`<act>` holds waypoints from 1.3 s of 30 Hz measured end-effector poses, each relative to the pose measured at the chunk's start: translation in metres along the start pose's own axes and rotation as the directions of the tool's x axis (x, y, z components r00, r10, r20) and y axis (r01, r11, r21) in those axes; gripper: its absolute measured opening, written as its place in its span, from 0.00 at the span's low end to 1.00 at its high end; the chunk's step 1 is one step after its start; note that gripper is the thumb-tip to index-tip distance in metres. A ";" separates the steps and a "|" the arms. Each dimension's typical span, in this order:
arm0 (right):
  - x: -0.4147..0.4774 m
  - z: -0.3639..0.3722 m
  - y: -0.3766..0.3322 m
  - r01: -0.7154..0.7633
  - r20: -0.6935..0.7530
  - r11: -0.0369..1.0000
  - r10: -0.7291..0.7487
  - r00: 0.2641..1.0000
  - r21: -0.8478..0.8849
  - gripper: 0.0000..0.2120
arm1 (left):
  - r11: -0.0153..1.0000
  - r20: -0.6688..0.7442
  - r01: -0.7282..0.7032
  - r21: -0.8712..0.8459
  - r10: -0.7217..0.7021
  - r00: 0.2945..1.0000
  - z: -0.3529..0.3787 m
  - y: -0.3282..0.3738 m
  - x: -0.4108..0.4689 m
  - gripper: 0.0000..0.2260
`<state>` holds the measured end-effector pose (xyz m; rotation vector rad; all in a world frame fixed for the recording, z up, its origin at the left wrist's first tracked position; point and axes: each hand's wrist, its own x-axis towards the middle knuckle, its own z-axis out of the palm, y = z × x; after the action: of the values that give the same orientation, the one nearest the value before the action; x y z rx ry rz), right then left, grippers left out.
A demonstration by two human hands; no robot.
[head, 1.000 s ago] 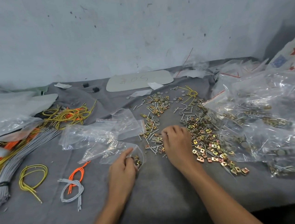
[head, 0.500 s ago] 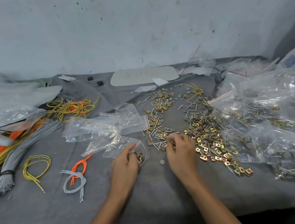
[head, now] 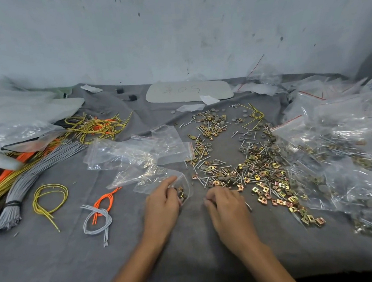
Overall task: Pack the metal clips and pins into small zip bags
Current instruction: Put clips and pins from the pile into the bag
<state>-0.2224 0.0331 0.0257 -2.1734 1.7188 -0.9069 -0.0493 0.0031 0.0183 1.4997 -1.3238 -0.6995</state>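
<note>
Brass clips [head: 260, 179] — white plaque [head: 188, 91], scrawl unreadable

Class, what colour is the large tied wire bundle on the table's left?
Grey; the wire bundle shows best in the head view.

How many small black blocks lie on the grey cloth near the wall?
2. One black block lies by the wall, left of the white plate; the second black block lies just right of the first, a little nearer. Others may be hidden under the plastic bags.
</note>
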 end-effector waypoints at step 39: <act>0.047 0.006 -0.021 -0.032 -0.065 0.921 0.062 0.996 0.388 0.02 | 1.000 -0.014 0.013 0.026 -0.013 1.000 -0.002 0.005 -0.003 0.18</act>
<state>-0.1963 -0.0057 0.0468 -1.8520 1.4620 -1.2127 -0.0501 0.0066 0.0226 1.5328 -1.3181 -0.6810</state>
